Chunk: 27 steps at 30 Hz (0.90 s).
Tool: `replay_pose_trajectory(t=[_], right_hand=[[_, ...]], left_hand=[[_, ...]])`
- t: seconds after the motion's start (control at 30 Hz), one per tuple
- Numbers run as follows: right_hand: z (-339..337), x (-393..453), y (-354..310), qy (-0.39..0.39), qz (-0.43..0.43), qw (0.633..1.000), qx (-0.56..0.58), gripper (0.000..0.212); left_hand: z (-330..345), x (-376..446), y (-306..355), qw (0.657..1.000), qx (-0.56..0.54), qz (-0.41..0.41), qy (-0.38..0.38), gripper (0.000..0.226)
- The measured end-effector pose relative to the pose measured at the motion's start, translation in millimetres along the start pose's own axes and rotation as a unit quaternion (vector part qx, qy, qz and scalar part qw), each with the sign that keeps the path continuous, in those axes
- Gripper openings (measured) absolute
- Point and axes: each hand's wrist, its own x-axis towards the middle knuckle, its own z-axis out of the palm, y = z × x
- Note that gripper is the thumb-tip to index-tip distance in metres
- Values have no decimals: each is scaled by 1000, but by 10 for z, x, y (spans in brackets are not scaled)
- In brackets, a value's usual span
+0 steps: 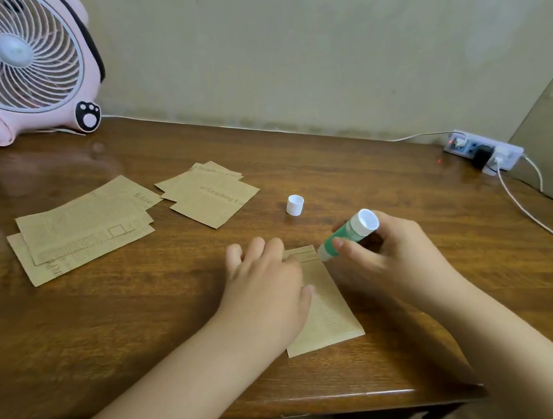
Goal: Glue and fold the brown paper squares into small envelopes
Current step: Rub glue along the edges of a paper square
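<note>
A left hand [266,279] lies flat on a printed brown paper piece [328,310] on the wooden desk [144,327], while the right hand [383,255] grips a green-and-white glue stick [348,234], tip touching the paper's far edge; its white cap [294,205] stands nearby.

On the top sheet of the right-hand pile of brown paper squares [214,201], far from the hands, the printed words "al Graphing C…" can be read, cut off at the edge. The sheet beneath it carries a line of print too small to make out. The left-hand pile of larger brown sheets [87,227] shows a fragment like "H Gra…" and dense, unreadable print.
</note>
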Motion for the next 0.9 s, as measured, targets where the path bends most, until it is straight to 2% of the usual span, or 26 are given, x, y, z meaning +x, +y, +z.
replay_pose_trajectory(t=[0.1, 0.23, 0.43, 0.57, 0.7, 0.8, 0.9], right_hand=[[20, 73, 14, -35, -18, 999, -24, 7], [89, 190, 23, -62, -45, 996, -49, 9], [91, 243, 58, -97, -85, 987, -93, 17], [-67, 139, 48, -155, -107, 978, -92, 12], [-41, 198, 97, -139, -114, 978, -103, 17], [31, 306, 125, -116, -101, 985, -82, 12], [-7, 282, 129, -127, -101, 983, -83, 12]], left_hand=[[-78, -2, -136, 999, -28, 37, -19, 49], [-100, 10, -212, 994, -25, 73, -73, 64], [-88, 12, -229, 995, -8, 82, -63, 65], [-91, 46, -228, 993, 9, 93, -66, 60], [-101, 60, -224, 993, 11, 95, -64, 60], [-106, 47, -218, 994, 7, 90, -68, 60], [-99, 43, -213, 994, 9, 91, -65, 61]])
